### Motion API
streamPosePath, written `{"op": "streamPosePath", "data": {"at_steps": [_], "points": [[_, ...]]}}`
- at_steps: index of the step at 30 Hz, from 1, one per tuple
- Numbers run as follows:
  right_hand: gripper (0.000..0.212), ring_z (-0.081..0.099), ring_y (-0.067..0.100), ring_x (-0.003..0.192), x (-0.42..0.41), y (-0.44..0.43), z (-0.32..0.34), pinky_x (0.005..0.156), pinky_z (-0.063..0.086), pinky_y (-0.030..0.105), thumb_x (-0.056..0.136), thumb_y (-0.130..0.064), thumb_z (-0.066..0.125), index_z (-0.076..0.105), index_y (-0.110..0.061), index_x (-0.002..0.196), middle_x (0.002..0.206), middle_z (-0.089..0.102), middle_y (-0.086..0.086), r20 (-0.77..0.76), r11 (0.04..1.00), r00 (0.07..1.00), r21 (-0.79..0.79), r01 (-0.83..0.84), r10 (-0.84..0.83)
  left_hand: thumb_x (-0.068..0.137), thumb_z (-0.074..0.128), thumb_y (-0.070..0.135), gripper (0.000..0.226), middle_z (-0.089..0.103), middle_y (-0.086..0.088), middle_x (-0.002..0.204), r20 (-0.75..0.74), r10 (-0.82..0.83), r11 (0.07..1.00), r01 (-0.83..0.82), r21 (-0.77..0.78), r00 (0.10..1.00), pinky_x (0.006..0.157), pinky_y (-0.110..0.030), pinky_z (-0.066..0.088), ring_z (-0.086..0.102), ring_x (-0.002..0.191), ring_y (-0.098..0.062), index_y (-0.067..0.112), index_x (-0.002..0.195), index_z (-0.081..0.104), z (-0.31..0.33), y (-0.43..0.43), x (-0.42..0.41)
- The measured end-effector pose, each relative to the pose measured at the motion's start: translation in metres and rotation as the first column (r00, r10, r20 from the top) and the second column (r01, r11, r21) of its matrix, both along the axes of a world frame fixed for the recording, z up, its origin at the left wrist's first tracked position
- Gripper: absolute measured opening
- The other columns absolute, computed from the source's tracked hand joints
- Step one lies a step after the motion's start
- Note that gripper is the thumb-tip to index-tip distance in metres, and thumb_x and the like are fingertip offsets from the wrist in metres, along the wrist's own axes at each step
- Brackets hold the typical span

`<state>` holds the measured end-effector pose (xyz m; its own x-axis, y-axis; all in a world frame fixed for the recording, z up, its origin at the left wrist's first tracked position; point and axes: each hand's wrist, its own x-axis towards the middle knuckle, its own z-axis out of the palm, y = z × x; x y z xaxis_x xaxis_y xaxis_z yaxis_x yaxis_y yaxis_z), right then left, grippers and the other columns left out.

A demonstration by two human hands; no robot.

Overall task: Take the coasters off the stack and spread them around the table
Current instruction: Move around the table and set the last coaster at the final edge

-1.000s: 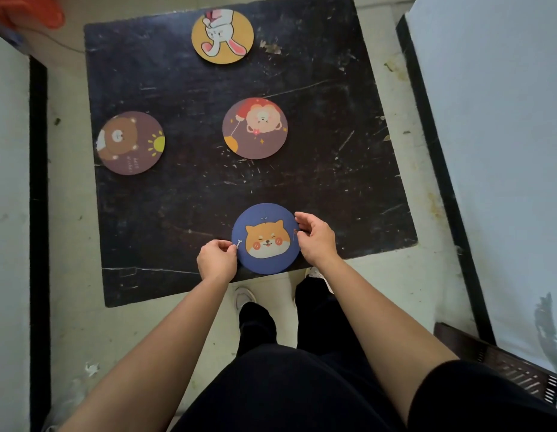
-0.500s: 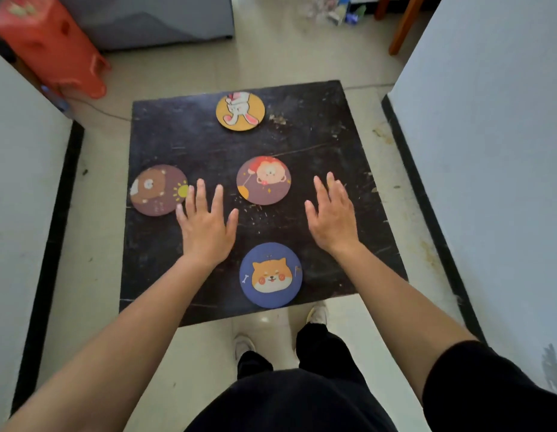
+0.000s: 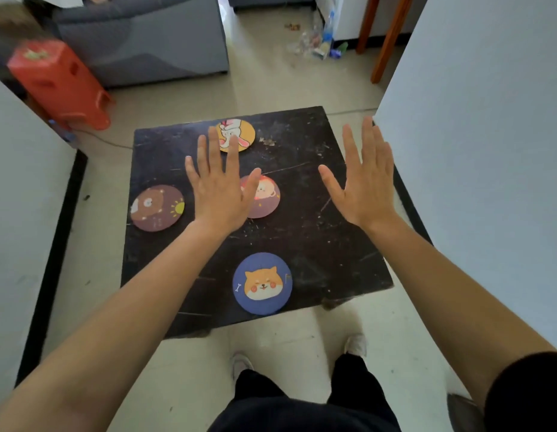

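Observation:
Several round coasters lie apart on the black square table [image 3: 317, 244]. A blue dog coaster [image 3: 262, 283] sits near the front edge. At the left lies a brown bear coaster [image 3: 157, 208]. A purple coaster [image 3: 264, 198] in the middle is partly hidden by my left hand [image 3: 219, 191]. A yellow rabbit coaster [image 3: 239, 134] is at the far edge, behind my fingertips. My left hand hovers flat with fingers spread, holding nothing. My right hand [image 3: 364, 182] is raised over the table's right side, fingers apart and empty.
An orange plastic stool [image 3: 57, 79] stands on the floor beyond the table's left corner, with a grey sofa [image 3: 139, 42] behind it. White panels [image 3: 476, 151] flank both sides. Litter and wooden legs [image 3: 389, 39] lie far right. My feet stand at the table's near edge.
Both hands let go of the blue dog coaster, lifted and spread open, rising farther over the table. The view has pulled back and tilted up.

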<state>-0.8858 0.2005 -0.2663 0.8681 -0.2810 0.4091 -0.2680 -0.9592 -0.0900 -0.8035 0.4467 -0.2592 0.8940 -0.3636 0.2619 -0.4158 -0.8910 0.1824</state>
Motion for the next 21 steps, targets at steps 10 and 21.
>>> {"op": "streamPosePath", "data": {"at_steps": [10, 21], "points": [[0.079, 0.014, 0.036, 0.152, -0.009, -0.154, -0.022, 0.120, 0.006, 0.049, 0.096, -0.071, 0.030, 0.014, -0.026, 0.158, 0.167, 0.011, 0.014, 0.045, 0.992, 0.992, 0.049, -0.117, 0.115, 0.097, 0.027, 0.056, 0.069, 0.010, -0.018, 0.164, 0.017, 0.090, 0.995, -0.091, 0.046, 0.996, 0.115, -0.063, 0.011, 0.007, 0.150, -0.038, 0.016, 0.154, 0.020, -0.005, -0.157, -0.047], [0.081, 0.003, 0.035, 0.153, 0.015, -0.284, -0.027, 0.119, -0.005, 0.047, 0.094, -0.071, 0.025, 0.008, -0.025, 0.159, 0.168, 0.001, 0.012, -0.164, 0.934, 0.920, 0.104, -0.342, 0.355, 0.098, 0.024, 0.058, 0.070, 0.005, -0.017, 0.164, -0.049, 0.312, 0.949, -0.309, 0.057, 0.949, 0.116, -0.062, 0.011, 0.004, 0.151, -0.035, 0.016, 0.155, 0.017, -0.020, -0.270, -0.079]]}}
